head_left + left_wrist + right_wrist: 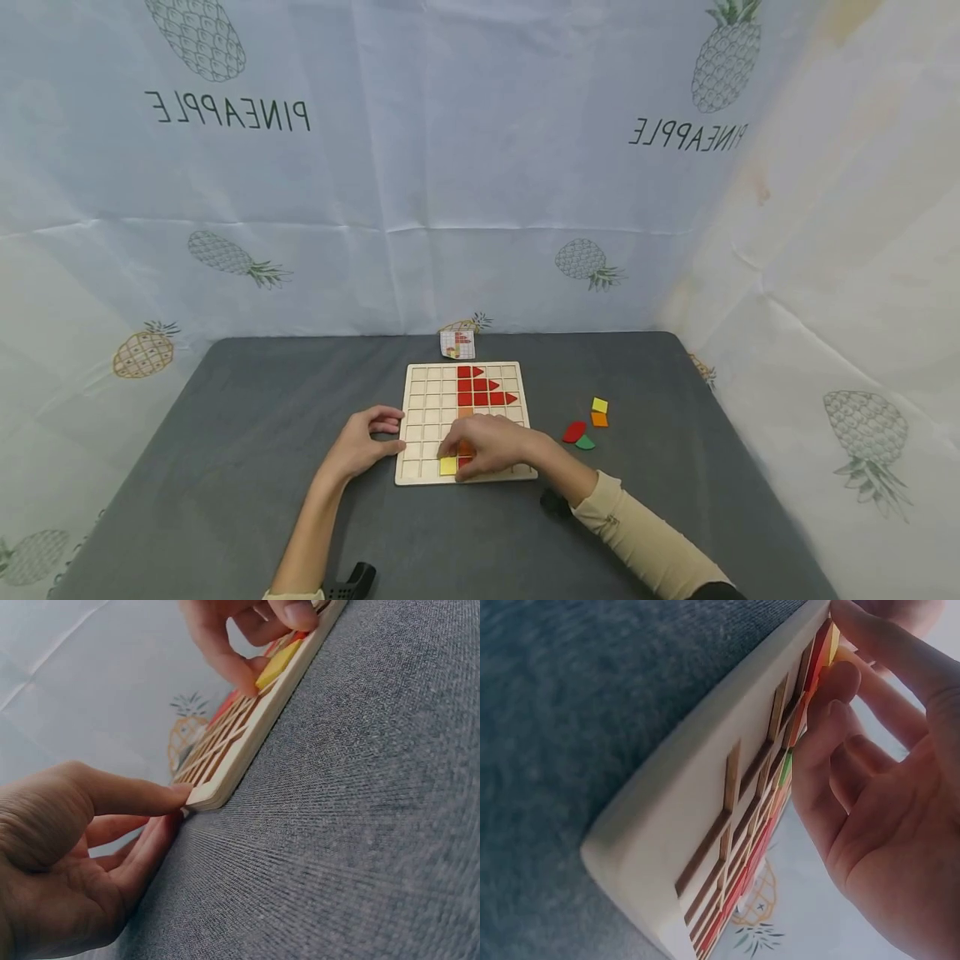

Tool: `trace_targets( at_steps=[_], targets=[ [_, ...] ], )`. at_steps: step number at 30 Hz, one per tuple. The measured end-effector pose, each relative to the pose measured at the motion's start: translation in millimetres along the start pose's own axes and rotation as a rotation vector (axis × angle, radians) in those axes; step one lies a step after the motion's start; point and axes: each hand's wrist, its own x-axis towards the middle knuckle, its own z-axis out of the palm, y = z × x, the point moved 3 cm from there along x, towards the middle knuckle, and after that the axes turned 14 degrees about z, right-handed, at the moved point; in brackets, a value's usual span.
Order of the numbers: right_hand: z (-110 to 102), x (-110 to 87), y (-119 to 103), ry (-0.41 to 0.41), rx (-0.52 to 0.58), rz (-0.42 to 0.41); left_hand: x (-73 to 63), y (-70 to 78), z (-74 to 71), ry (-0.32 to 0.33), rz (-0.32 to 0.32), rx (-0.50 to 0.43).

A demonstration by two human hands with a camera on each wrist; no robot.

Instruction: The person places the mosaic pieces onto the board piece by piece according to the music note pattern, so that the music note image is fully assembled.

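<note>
Pale wood makes up the gridded board [420,417], which lies flat on the grey desk [285,392] between our hands. Our left hand [362,446] rests against its left edge, thumb at the near corner, fingers loosely bent and apart from the thumb rather than clamped; we judge that this light touch keeps the board from sliding. Our right hand [491,442] reaches over the near rows, index finger and thumb pinching the yellow tile [447,466] at its sides, presumably to guide it squarely; whether it sits fully down in its cell, we cannot tell. Red rows [483,399] fill part of the far side, their pointed ends to the right. Just beyond the board, the printed card [457,344] faces us, likely so that we can glance up at it. Loose pieces lie right of the board, handy for our right hand: a yellow square [600,405], an orange square [599,419], a red leaf shape [574,432] and a green piece [585,442].
</note>
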Motion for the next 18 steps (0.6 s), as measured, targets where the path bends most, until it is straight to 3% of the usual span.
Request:
trace_targets(
  at_steps=[4,9,18],
  targets=[
    [-2.5,-4.0,0.7,-0.01,0.001,0.0,-0.4,-0.5,0.1,0.003,-0.001,0.005],
    [-13.0,-15.3,11.0,0.009,0.086,-0.019,-0.7,-0.6,0.8,0.006,-0.001,0.006],
    [-37.1,-46.5,66.2,0.096,0.234,0.08,-0.6,0.4,0.6,0.002,0.004,0.001]
  ],
)
